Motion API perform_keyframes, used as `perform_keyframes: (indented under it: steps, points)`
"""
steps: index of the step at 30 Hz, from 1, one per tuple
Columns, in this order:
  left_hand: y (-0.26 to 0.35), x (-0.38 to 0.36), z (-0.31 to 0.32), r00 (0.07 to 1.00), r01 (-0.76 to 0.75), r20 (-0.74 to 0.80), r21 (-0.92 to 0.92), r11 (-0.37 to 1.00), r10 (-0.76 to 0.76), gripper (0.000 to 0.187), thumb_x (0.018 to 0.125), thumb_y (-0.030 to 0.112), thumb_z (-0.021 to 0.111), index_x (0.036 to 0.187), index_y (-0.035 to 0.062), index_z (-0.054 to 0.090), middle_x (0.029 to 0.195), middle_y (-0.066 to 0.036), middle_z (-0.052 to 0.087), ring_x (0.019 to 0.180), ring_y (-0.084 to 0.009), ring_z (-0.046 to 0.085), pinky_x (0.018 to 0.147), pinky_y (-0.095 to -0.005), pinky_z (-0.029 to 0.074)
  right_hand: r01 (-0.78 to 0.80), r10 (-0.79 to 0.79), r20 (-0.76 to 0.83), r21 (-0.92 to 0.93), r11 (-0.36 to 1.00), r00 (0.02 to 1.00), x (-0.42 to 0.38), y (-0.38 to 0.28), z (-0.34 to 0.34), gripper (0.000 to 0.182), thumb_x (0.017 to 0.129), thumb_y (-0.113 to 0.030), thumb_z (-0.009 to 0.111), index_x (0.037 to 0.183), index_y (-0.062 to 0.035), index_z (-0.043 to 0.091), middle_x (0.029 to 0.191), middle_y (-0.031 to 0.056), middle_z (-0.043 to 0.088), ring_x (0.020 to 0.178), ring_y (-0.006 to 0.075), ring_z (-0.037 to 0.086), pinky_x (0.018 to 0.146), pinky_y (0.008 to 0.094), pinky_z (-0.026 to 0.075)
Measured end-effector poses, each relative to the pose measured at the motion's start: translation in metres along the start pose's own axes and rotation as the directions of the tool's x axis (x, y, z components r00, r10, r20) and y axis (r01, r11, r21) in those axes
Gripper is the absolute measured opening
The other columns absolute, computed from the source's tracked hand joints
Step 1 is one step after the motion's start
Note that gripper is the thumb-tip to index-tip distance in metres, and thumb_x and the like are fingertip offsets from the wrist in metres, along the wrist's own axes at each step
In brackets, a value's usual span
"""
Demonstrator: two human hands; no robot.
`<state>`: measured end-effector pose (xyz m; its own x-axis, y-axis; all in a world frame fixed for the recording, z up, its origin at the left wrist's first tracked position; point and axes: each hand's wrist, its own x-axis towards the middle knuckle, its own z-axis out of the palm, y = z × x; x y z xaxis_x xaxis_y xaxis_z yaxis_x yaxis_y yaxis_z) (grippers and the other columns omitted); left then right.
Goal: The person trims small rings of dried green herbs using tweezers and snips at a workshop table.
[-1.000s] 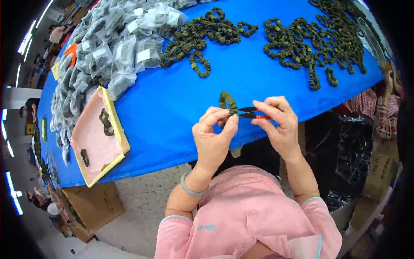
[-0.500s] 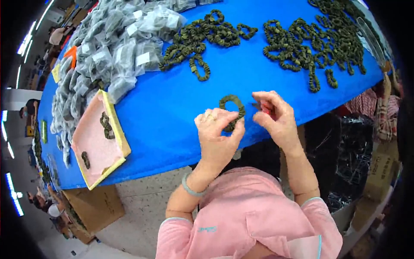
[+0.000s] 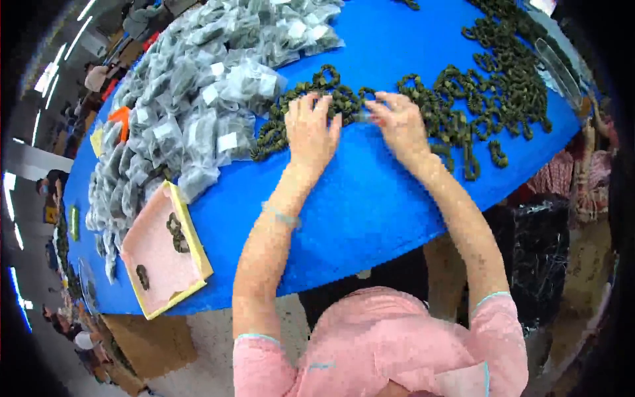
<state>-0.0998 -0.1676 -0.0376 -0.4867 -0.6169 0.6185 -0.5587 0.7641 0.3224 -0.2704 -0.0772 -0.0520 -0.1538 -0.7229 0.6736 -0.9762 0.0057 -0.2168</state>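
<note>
My left hand (image 3: 311, 132) lies flat with fingers spread on the near pile of dark green ruffled scrunchies (image 3: 291, 106) in the middle of the blue table (image 3: 370, 198). My right hand (image 3: 397, 122) reaches beside it, fingertips at the edge of the same pile. A bit of red and grey from the small thread snips (image 3: 370, 118) shows under its fingers. Both arms are stretched far forward. The scrunchie from before cannot be told apart from the pile.
A larger spread of green scrunchies (image 3: 503, 86) covers the table's right. Many clear bagged scrunchies (image 3: 192, 106) are heaped at the left. A pink tray with a yellow rim (image 3: 192, 231) holds a few scrunchies near the left front edge. Cardboard boxes (image 3: 132, 344) stand below.
Both hands moved from the table's near edge forward to the middle pile. The scrunchie my left hand held has gone to the pile, and that hand is now flat and spread.
</note>
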Motion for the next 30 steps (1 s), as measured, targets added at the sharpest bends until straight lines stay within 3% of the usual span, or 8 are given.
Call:
perform_keyframes:
  steps: [3,10,12,17,18,23,27,30]
  points:
    - [-0.016,0.036,0.03,0.995,0.006,-0.1,0.101,0.995,0.004,0.034,0.074,0.027,0.067,0.104,0.0095,0.066,0.12,-0.015,0.055,0.106,-0.0321,0.048,0.088,-0.0462,0.038,0.1,-0.084,0.091,-0.193,0.976,0.992,0.005,0.028,0.029,0.024,0.083,-0.021,0.058,0.106,-0.0179,0.067,0.121,0.0023,0.059,0.112,0.0261,0.053,0.091,0.0394,0.042]
    - [-0.027,0.032,0.02,0.896,0.047,0.435,0.105,0.993,-0.088,0.038,0.073,0.042,0.063,0.096,0.0118,0.07,0.121,-0.01,0.056,0.113,-0.0314,0.047,0.098,-0.0448,0.032,-0.11,0.164,0.159,-0.299,0.948,0.974,0.022,0.098,0.041,0.026,0.085,-0.022,0.058,0.109,-0.0205,0.065,0.131,0.0041,0.054,0.118,0.0276,0.048,0.095,0.0415,0.039]
    - [-0.025,0.007,-0.004,0.875,-0.157,0.45,-0.085,0.984,0.179,0.037,0.07,0.041,0.062,0.089,0.0101,0.07,0.119,-0.009,0.056,0.112,-0.0315,0.045,0.095,-0.0492,0.031,-0.086,0.127,0.099,-0.342,0.936,0.987,0.026,0.101,0.039,0.028,0.085,-0.018,0.06,0.112,-0.0171,0.065,0.126,0.004,0.055,0.111,0.0267,0.052,0.091,0.0399,0.043]
    - [-0.021,-0.052,-0.084,0.865,-0.211,0.435,-0.139,0.968,0.251,0.025,0.069,0.027,0.068,0.087,0.0104,0.069,0.114,-0.009,0.057,0.11,-0.0308,0.047,0.098,-0.0492,0.031,-0.048,0.037,-0.082,-0.131,0.99,0.996,0.037,0.068,0.013,0.026,0.085,-0.013,0.059,0.111,-0.0141,0.065,0.114,0.0047,0.061,0.093,0.0252,0.059,0.08,0.0361,0.049]
    - [-0.02,-0.059,-0.093,0.863,-0.207,0.44,-0.137,0.969,0.247,0.025,0.069,0.027,0.068,0.087,0.0104,0.069,0.114,-0.009,0.057,0.11,-0.0308,0.047,0.098,-0.0492,0.031,-0.123,0.122,0.054,0.006,0.992,0.991,0.038,0.055,0.006,0.023,0.085,-0.014,0.061,0.107,-0.0112,0.065,0.103,0.0058,0.063,0.082,0.0235,0.06,0.072,0.0337,0.05]
    - [-0.009,-0.09,-0.123,0.988,-0.066,0.145,0.123,0.99,0.048,0.025,0.07,0.014,0.069,0.094,0.0096,0.068,0.113,-0.01,0.057,0.101,-0.0274,0.053,0.093,-0.0452,0.038,-0.479,0.323,0.55,0.162,0.863,0.77,0.033,-0.019,-0.01,0.025,0.08,-0.026,0.071,0.084,-0.0026,0.066,0.071,0.007,0.063,0.05,0.0173,0.053,0.051,0.0295,0.048]
    - [0.02,-0.122,-0.124,0.944,0.306,-0.007,-0.351,0.885,-0.329,0.035,0.07,0.001,0.069,0.104,0.0088,0.066,0.112,-0.01,0.058,0.088,-0.0227,0.056,0.079,-0.0336,0.047,-0.621,0.242,0.72,0.32,0.716,0.651,0.019,-0.039,0.001,0.031,0.078,-0.03,0.073,0.071,-0.0018,0.062,0.059,0.0044,0.056,0.049,0.0117,0.048,0.049,0.025,0.044]
    - [0.053,-0.126,-0.12,0.852,0.508,0.183,-0.508,0.695,-0.49,0.034,0.074,-0.006,0.065,0.107,0.0038,0.065,0.106,-0.009,0.06,0.076,-0.0134,0.054,0.067,-0.0231,0.046,-0.638,0.214,0.711,0.403,0.657,0.67,0.009,-0.064,-0.025,0.031,0.078,-0.029,0.072,0.068,-0.0024,0.062,0.057,0.0026,0.054,0.049,0.0101,0.046,0.048,0.0239,0.042]
